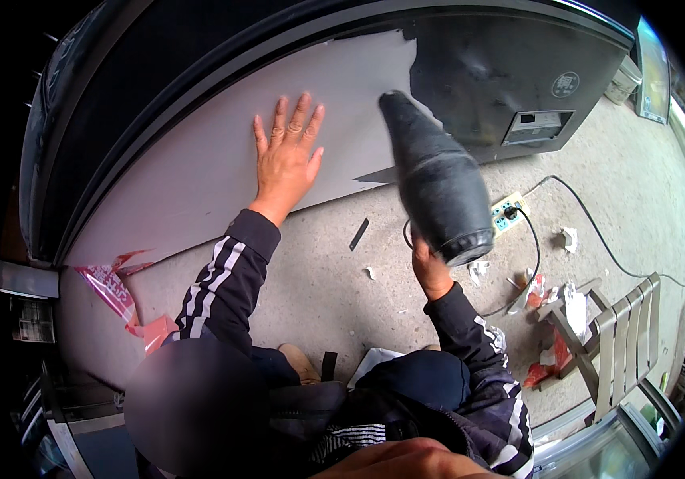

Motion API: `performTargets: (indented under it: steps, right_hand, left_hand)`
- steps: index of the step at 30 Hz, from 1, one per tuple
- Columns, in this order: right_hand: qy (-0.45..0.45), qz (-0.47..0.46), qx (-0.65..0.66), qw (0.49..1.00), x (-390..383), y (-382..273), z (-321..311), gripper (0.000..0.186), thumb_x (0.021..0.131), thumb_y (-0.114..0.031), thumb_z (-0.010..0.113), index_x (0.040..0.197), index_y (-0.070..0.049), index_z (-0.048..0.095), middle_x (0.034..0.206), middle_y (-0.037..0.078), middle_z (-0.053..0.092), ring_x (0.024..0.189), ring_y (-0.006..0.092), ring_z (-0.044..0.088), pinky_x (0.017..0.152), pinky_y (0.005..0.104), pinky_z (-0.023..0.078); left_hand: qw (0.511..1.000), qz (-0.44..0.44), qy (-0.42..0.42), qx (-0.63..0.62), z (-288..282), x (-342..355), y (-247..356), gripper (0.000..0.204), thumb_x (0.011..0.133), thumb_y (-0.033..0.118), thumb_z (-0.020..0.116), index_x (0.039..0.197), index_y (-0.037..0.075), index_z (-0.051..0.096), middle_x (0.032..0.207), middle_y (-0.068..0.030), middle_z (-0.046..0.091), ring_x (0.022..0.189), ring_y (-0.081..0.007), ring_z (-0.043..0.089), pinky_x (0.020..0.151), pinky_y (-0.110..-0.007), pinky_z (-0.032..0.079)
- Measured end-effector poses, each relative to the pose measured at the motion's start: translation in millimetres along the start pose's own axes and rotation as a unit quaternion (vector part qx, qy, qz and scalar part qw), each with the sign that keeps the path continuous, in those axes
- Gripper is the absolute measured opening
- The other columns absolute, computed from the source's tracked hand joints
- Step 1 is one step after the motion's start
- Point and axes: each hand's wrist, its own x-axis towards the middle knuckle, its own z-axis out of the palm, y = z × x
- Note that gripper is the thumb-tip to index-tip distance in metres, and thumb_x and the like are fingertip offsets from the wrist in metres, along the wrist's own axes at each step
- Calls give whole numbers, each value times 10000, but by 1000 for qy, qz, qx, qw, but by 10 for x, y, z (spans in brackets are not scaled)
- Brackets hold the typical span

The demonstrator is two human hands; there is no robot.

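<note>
My left hand (286, 164) lies flat, fingers spread, on the pale grey part of a large cabinet's side panel (186, 172). In my right hand (430, 270) is a black hair dryer (442, 180), gripped by its handle, which its body mostly hides. The dryer's narrow nozzle points up and away toward the panel, near a ragged border. To the right of that border the cabinet carries a dark covering (486, 88), glossy and uneven. A dark pointed strip also shows along the panel's lower edge, left of the dryer.
Right of the dryer, a power strip (508, 214) with a black plug and trailing cords lies on the concrete floor. A slatted folding chair (628, 339) stands at the right, with torn red and white scraps beside it. Pink-red film (111, 291) lies at the left.
</note>
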Motion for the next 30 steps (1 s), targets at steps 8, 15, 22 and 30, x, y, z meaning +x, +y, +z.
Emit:
performTargets:
  steps: [8,15,22,30]
  right_hand:
    - [-5,69,141,988,-37,6,-43,254,952,-100,677,1189,-10,665,1146,119,697,1043,233,653,922,329,480]
    - [15,79,113,990,-73,30,-45,278,948,-89,676,1217,-24,663,1179,126,699,1068,283,667,947,356,483]
    - [25,113,152,982,6,-17,-73,251,933,-96,693,1164,0,681,1142,125,713,1037,266,681,905,349,505]
    - [-51,7,3,999,-90,162,-89,350,950,-97,650,1293,-37,629,1326,165,614,1234,325,570,1058,398,408]
  left_hand:
    - [999,30,-36,-20,-17,-37,65,774,885,253,716,1561,235,341,1669,46,181,1543,-278,121,1190,-655,129]
    - [993,83,-77,-28,50,-59,62,757,876,255,718,1545,206,367,1663,70,193,1545,-230,118,1203,-644,115]
    - [991,100,-90,-21,65,-91,31,764,868,268,727,1542,214,371,1662,75,192,1551,-207,81,1214,-627,92]
    - [990,98,-103,-18,17,-83,67,742,861,250,733,1525,213,404,1654,75,217,1547,-209,106,1220,-615,98]
